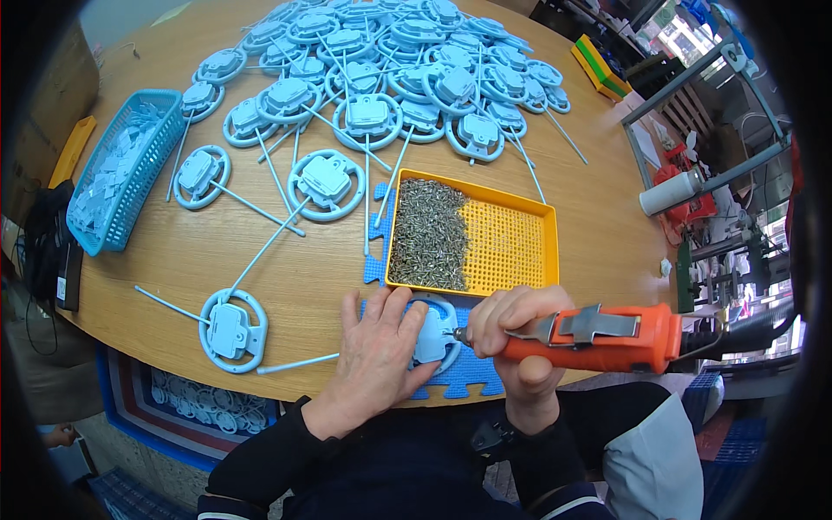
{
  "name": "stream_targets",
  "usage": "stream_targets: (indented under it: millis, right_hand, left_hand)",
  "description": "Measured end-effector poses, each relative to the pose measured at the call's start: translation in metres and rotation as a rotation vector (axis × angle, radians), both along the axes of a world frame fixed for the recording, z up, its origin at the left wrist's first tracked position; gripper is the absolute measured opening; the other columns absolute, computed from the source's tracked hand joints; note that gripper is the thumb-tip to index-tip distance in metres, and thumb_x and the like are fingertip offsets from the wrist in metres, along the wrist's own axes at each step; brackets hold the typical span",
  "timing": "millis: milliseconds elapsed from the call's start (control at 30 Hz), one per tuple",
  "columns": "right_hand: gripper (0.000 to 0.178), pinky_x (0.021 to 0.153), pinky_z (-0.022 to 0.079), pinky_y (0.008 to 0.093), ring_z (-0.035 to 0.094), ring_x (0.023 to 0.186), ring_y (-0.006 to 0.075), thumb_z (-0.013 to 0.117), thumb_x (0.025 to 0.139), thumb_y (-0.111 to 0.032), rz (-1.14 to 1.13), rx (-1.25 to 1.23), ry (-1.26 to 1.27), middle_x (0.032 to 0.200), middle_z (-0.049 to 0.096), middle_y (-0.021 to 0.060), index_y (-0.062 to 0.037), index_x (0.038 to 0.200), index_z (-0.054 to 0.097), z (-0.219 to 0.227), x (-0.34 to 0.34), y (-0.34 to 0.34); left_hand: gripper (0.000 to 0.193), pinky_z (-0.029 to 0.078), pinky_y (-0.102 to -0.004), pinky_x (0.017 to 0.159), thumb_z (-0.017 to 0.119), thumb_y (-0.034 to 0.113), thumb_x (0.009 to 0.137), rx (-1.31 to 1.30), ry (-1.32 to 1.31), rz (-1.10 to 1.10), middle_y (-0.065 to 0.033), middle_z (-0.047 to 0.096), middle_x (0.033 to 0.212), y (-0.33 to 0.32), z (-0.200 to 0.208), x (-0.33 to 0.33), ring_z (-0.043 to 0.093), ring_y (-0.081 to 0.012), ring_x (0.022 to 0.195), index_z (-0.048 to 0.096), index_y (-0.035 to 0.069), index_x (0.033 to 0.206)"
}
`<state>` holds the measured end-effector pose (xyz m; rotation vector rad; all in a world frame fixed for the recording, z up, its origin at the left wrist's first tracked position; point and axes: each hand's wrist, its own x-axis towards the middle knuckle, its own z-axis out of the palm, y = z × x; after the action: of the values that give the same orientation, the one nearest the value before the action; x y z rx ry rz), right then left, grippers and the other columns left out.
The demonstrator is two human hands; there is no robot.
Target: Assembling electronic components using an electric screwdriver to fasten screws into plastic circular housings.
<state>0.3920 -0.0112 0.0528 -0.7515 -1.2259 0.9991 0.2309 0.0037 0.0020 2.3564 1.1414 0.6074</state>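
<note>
We see two items in use. The ring-shaped part (430,340), pale blue with a flat box-like housing at its centre, lies partly covered on the blue mat (475,374); a slender pale-blue rod (302,362) extends leftward beside it. The electric screwdriver (637,345), orange with a metal clip, is held nearly level, its bit pointing left at the housing; we cannot discern contact.

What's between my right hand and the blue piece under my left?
In the head view: the metal nose of the orange screwdriver, pointing from your right hand toward the blue piece.
</note>
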Motion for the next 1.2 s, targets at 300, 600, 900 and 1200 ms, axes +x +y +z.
stream_targets:
  millis: [300, 600, 900, 1200]
  right_hand:
    - [0.048, 0.057, 0.044, 0.0305, 0.054, 0.061, 0.0175, 0.073, 0.078, -0.043, 0.136, 0.06, -0.189, 0.07, 0.055, 0.006, -0.0044, 0.095, 0.05, -0.005, 0.005, 0.007]
    - [0.05, 0.052, 0.043, 0.0291, 0.05, 0.055, 0.016, 0.068, 0.08, -0.051, -0.05, 0.051, 0.091, 0.067, 0.052, 0.0049, -0.007, 0.096, 0.052, 0.003, 0.041, 0.028]
    - [0.051, 0.054, 0.044, 0.0285, 0.05, 0.056, 0.0146, 0.069, 0.08, -0.051, -0.231, 0.017, 0.046, 0.067, 0.052, 0.0042, -0.0061, 0.097, 0.05, -0.013, 0.059, 0.062]
    - [0.049, 0.052, 0.045, 0.0285, 0.051, 0.055, 0.0152, 0.069, 0.081, -0.048, -0.169, 0.006, 0.054, 0.066, 0.052, 0.0049, -0.0051, 0.094, 0.05, -0.022, 0.056, 0.074]
  left_hand:
    - [0.06, 0.029, -0.0537, 0.096, 0.079, 0.03, 0.062, 0.046, -0.015, 0.026, -0.0149, 0.047, 0.117, 0.001, -0.001, 0.001, 0.044, -0.0314, 0.112, 0.053, 0.003, 0.11]
    - [0.06, 0.025, -0.0589, 0.1, 0.081, 0.026, 0.056, 0.017, 0.144, 0.063, -0.0138, 0.049, 0.117, 0.012, 0.018, -0.061, 0.044, -0.034, 0.115, 0.052, 0.005, 0.104]
    - [0.083, 0.026, -0.0513, 0.104, 0.078, 0.025, 0.061, 0.076, 0.311, 0.24, -0.0184, 0.046, 0.127, 0.057, 0.051, -0.104, 0.043, -0.034, 0.119, 0.043, 0.001, 0.133]
    - [0.06, 0.039, -0.0427, 0.087, 0.072, 0.038, 0.073, 0.083, 0.303, 0.47, -0.0171, 0.054, 0.112, 0.167, -0.009, -0.05, 0.053, -0.0338, 0.101, 0.056, 0.0, 0.116]
